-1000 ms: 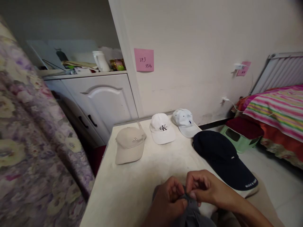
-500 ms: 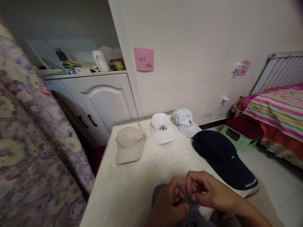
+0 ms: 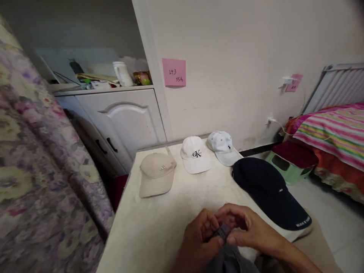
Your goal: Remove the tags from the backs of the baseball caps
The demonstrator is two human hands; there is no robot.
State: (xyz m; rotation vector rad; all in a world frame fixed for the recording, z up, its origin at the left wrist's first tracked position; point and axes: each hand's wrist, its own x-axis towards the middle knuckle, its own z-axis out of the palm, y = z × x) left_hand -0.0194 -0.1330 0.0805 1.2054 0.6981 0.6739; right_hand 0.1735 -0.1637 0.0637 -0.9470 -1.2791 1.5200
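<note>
At the near edge of the table, my left hand [image 3: 199, 242] and my right hand [image 3: 248, 229] work close together on a grey cap [image 3: 234, 259]. Both are closed, thumbs and fingers pinching a short grey strap [image 3: 223, 230] between them. Much of this cap is hidden under my hands and by the bottom of the picture. Beyond them lie a beige cap [image 3: 156, 172], a white cap [image 3: 195, 153] with black letters and a pale blue cap [image 3: 222, 146]. A large navy cap [image 3: 267, 189] lies to the right of my right hand, its brim overhanging the table's edge.
The caps rest on a cream-covered table [image 3: 136, 227] against the wall. A floral curtain [image 3: 42, 170] hangs at the left, before a white cabinet [image 3: 127, 121]. On the right are a green stool [image 3: 290, 172] with a dark red top and a bed [image 3: 341, 125].
My fingers have shifted on the grey cap, and its strap now shows more clearly between them. Both hands have moved slightly. The other caps lie as before.
</note>
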